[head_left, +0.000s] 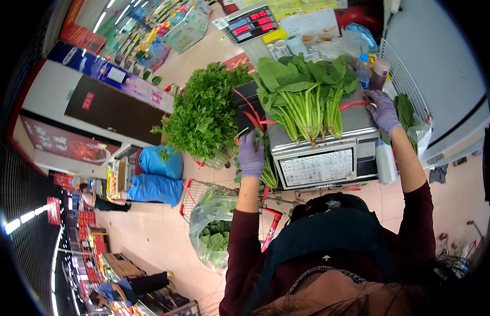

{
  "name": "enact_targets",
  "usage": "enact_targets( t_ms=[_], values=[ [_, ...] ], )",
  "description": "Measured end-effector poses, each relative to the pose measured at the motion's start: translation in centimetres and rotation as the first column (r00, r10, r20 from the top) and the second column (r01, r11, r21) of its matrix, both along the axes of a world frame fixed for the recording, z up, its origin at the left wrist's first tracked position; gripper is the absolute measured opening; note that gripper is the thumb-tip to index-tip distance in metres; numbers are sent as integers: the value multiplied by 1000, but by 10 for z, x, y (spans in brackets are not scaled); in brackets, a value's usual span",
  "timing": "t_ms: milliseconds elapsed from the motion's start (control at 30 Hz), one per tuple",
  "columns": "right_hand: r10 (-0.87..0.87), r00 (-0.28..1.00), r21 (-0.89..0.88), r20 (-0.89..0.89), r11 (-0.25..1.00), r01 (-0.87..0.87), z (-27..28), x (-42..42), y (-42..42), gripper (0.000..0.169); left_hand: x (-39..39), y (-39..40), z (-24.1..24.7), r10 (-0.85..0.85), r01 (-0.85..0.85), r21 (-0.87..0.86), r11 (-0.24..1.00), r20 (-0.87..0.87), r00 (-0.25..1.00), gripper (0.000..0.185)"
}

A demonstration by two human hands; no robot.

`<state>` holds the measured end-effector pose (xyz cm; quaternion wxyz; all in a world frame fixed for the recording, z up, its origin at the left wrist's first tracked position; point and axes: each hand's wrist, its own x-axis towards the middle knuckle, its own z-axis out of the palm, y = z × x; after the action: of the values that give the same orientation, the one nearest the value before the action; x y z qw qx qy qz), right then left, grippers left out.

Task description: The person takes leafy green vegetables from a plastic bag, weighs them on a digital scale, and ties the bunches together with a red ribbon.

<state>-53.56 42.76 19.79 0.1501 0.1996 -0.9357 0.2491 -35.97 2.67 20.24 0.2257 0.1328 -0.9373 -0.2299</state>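
Observation:
A bunch of spinach (308, 98) lies across the metal pan of a weighing scale (363, 122), leaves away from me and pinkish root ends towards me. A red tie strip (353, 104) runs from the bunch's right side into the gloved fingers of my right hand (384, 110). My left hand (251, 156), also in a thin purple glove, is left of the scale among red strips (250, 112) and more green stems (270, 173). Its fingertips are partly hidden, so I cannot tell whether it grips a strip. The scale's printed key panel (318, 168) faces me.
Leafy celery-like greens (205, 114) fill a wire basket at left. Below stands a shopping cart (193, 193) beside a clear bag of greens (213, 233). A bottle (363, 71), a tumbler (380, 73) and a wire rack (407, 79) border the scale. Plastic bags (385, 162) hang at right.

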Motion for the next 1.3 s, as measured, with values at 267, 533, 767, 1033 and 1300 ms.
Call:
enact_targets(
  t_ms=[267,533,767,1033,1300],
  values=[
    [119,990,11,80,993,-120,15,-33,13,14,-50,-6,14,-85,168,-414,895,212,974,17],
    [171,982,-63,81,984,-166,37,-57,-7,17,-49,-21,11,-147,155,-275,949,49,988,9],
    [167,965,-229,201,966,-120,24,-62,-9,20,-72,-27,-12,52,131,873,470,-176,983,11],
    [260,965,-410,28,884,-226,89,-23,-73,22,-89,48,46,-129,453,770,450,-446,886,11],
    [589,807,-402,-37,731,-551,99,-9,-148,11,-104,101,64,-256,466,744,479,-390,885,12]
  ],
)
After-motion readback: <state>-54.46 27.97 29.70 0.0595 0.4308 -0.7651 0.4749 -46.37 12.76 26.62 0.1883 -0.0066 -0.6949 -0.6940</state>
